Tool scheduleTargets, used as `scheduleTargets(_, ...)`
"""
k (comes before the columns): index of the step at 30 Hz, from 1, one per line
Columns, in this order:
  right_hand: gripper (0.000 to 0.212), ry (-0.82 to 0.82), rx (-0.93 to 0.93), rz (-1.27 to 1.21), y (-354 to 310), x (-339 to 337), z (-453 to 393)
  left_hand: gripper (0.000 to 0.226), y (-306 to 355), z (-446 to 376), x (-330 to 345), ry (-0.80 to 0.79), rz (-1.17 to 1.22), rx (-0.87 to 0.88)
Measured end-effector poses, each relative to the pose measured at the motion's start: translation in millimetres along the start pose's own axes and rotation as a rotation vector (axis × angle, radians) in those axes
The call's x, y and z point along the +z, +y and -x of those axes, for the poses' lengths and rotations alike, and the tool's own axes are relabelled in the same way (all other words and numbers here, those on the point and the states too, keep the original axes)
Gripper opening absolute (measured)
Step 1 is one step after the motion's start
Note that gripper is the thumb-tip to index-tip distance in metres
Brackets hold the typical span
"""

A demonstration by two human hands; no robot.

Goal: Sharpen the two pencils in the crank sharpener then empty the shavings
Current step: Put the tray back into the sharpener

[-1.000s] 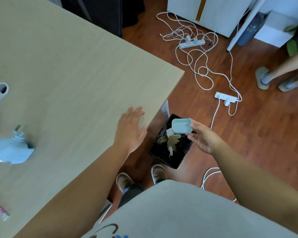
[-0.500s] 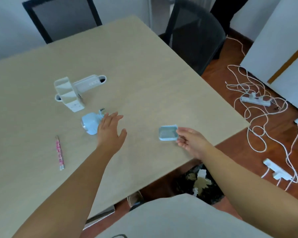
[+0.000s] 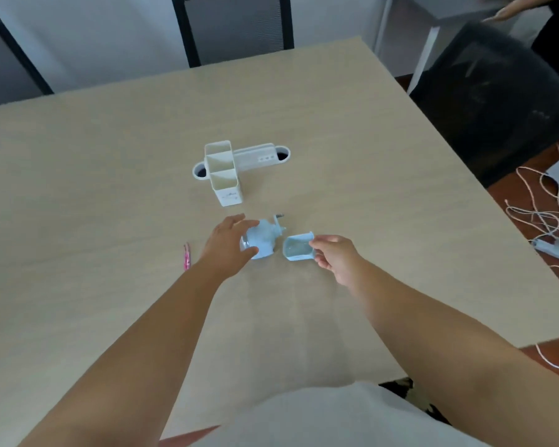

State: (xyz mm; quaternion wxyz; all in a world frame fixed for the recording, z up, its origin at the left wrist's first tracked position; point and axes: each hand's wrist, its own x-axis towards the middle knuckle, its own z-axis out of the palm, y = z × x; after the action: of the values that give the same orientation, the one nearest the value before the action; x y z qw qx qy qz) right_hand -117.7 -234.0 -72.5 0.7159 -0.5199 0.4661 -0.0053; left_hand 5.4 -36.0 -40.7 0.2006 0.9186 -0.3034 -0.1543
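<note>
The light blue crank sharpener (image 3: 265,240) lies on the wooden table (image 3: 110,188), its crank handle (image 3: 279,217) pointing away from me. My left hand (image 3: 228,245) reaches over it, thumb and fingers spread around its body. My right hand (image 3: 333,256) pinches the pale blue shavings drawer (image 3: 297,249) by its right end, just to the right of the sharpener and close above the table. A pink pencil (image 3: 187,255) lies left of my left wrist, partly hidden by it.
A white two-compartment pencil holder (image 3: 224,174) stands behind the sharpener, in front of a white cable-port strip (image 3: 259,158). Black chairs (image 3: 494,101) stand around the table. White cables and a power strip (image 3: 555,250) lie on the floor at right. The bin (image 3: 410,393) peeks out below the table edge.
My right hand has carried the drawer from above the bin back over the table, up beside the sharpener. My left hand moved from the table edge onto the sharpener.
</note>
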Motion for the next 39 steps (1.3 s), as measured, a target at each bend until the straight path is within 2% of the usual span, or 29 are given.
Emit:
scheduleTargets(3,0.016,0.014,-0.023,0.043,-5.9,21.1,-12.7,0.053,-7.2,-8.6,-0.1,-0.060,0.065,0.063)
scheduleTargets(8,0.016,0.050,-0.034,0.091,-9.2,39.6,-28.0,0.043,-16.9,-12.3,2.7,-0.016,0.124,0.090)
scheduleTargets(12,0.016,0.039,-0.047,0.126,-6.5,49.4,-33.0,0.042,-23.0,-12.0,4.5,-0.010,0.173,0.127)
scheduleTargets(16,0.018,0.097,-0.035,0.126,-4.8,59.6,-33.1,0.042,-25.9,-12.2,5.6,0.000,0.199,0.138)
scheduleTargets(21,0.017,0.016,0.033,0.196,1.3,71.4,-29.2,0.042,-29.9,-11.6,7.5,0.017,0.228,0.172)
scheduleTargets(25,0.034,0.033,0.135,0.300,0.2,88.3,-26.8,0.043,-27.8,-12.4,7.4,0.006,0.233,0.145)
scheduleTargets(32,0.033,0.000,0.111,0.408,-6.0,83.5,-21.2,0.048,-31.9,-9.4,3.7,0.022,0.267,0.174)
scheduleTargets(34,0.027,0.038,0.029,0.318,-4.6,79.7,-17.9,0.049,-39.6,-5.2,-5.2,0.116,0.360,0.105)
scheduleTargets(36,0.024,0.092,-0.070,0.274,3.7,71.9,-13.6,0.039,-63.4,1.0,-12.6,0.246,0.440,-0.038)
scheduleTargets(39,0.014,0.089,-0.048,0.470,26.8,63.8,-5.3,0.014,-108.8,16.9,-15.2,0.296,0.482,-0.322)
